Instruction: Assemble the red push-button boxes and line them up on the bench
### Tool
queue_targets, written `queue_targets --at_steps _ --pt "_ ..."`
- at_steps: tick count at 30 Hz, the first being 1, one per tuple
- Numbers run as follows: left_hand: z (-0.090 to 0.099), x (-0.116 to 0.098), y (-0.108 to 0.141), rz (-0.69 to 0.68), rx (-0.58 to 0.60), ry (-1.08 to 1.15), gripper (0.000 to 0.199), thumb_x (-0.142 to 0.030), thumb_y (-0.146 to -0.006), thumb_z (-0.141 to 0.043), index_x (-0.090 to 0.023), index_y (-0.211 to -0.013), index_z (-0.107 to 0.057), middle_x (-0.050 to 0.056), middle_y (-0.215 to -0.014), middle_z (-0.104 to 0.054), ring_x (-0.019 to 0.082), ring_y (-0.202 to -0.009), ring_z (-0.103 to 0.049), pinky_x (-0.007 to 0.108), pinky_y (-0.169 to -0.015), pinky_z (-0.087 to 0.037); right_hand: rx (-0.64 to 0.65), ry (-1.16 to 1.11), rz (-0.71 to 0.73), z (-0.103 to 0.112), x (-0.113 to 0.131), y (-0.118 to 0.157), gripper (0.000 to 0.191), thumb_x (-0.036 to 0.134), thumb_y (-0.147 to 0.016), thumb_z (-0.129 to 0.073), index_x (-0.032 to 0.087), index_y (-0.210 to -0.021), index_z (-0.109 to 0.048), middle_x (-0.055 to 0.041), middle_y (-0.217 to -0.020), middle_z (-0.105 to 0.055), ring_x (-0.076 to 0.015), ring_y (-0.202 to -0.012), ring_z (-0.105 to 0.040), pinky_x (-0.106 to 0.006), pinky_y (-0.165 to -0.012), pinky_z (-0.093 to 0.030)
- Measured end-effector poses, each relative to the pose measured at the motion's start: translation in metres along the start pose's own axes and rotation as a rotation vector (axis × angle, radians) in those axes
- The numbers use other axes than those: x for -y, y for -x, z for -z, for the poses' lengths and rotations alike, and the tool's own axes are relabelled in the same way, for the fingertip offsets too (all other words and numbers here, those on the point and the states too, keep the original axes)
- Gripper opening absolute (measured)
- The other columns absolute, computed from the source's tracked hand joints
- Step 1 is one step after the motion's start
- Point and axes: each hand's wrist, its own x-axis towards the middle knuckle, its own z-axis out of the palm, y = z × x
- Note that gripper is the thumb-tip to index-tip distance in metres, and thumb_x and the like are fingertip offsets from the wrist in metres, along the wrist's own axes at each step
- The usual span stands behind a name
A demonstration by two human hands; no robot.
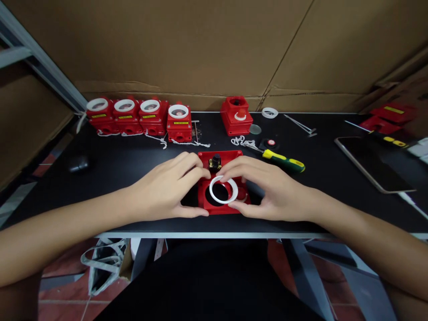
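While the right hand (267, 187) pinches the white ring (234, 191) between thumb and fingertips, the left hand (174, 187) lies along the left side of the red casing (219, 209), thumb and fingers spread; whether it presses, cannot tell. Ring located over the casing's lower part, partly across its dark round opening (contact with the rim: cannot tell).

Handling, as judged: keep the pinch light and on opposite edges, so the ring stays round and level; brace the casing with the left hand; sight ring against opening before any pressure; keep fingertips clear of the black switch block (215, 163) beyond.

Orientation: ring circular, so no long axis; its open face looks up, slightly tilted. Casing's long axis appears to run away from the person, switch block at the far end.
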Motion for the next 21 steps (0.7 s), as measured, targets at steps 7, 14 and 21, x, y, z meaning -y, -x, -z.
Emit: queue_targets --at_steps 7,14,21 --pt "-0.004 0.000 0.004 -0.035 0.002 0.014 0.057 -0.065 -0.110 -0.086 -0.017 -0.137 -0.069 0.014 -0.126 -0.083 0.031 -0.109 -0.080 0.040 -0.091 -0.064 -0.014 -0.032 -0.006 -0.001 -0.006 0.001 0.034 0.034 -0.109 -0.081 0.021 -0.140 -0.071 -0.0110 -0.136 -0.084 -0.0191 -0.125 -0.082 -0.031 -0.112 -0.067" --pt "-0.006 -0.001 0.004 0.117 0.053 0.131 0.063 -0.069 -0.108 -0.086 -0.021 -0.143 -0.065 0.011 -0.128 -0.083 0.031 -0.109 -0.084 0.041 -0.096 -0.067 0.004 -0.028 -0.010 0.000 -0.008 0.001 0.036 0.036 -0.110 -0.082 0.020 -0.141 -0.071 -0.0112 -0.136 -0.083 -0.0186 -0.123 -0.081 -0.030 -0.110 -0.067" --pt "-0.013 -0.004 -0.002 0.280 0.059 0.406 0.062 -0.063 -0.101 -0.092 -0.026 -0.141 -0.064 0.003 -0.117 -0.079 0.023 -0.091 -0.078 0.036 -0.085 -0.064 -0.016 0.020 0.021 -0.006 -0.009 0.002 0.042 0.048 -0.113 -0.081 0.018 -0.141 -0.070 -0.0100 -0.134 -0.083 -0.0165 -0.122 -0.080 -0.027 -0.109 -0.065"
